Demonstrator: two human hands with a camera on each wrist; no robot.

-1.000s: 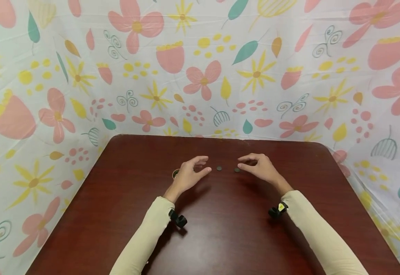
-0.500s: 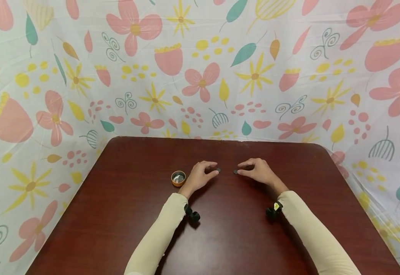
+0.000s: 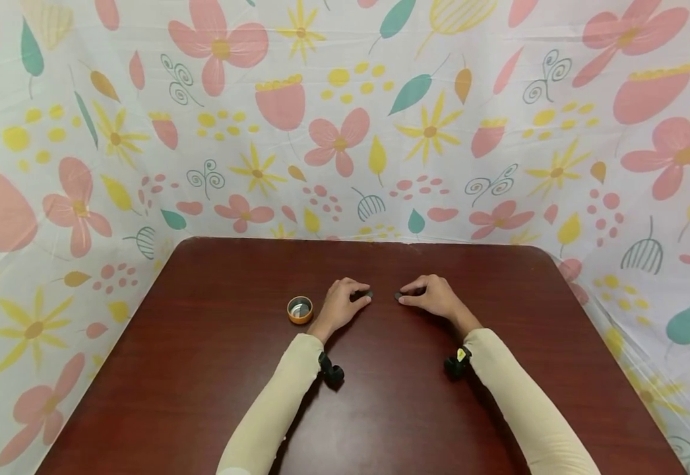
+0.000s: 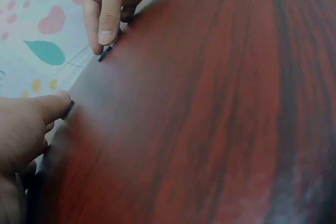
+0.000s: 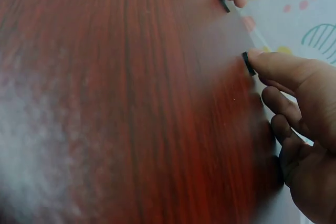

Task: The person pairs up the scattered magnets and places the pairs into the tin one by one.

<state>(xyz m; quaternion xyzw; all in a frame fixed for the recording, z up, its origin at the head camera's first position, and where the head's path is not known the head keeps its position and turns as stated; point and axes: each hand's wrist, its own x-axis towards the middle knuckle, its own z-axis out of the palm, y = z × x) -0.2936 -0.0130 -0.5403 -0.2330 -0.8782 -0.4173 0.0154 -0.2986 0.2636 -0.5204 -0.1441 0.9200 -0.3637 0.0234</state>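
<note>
The left hand and the right hand rest near each other on the dark red table, each with curled fingers pinching a small dark disc: left disc, right disc. A small orange-rimmed tin stands just left of the left hand.
</note>
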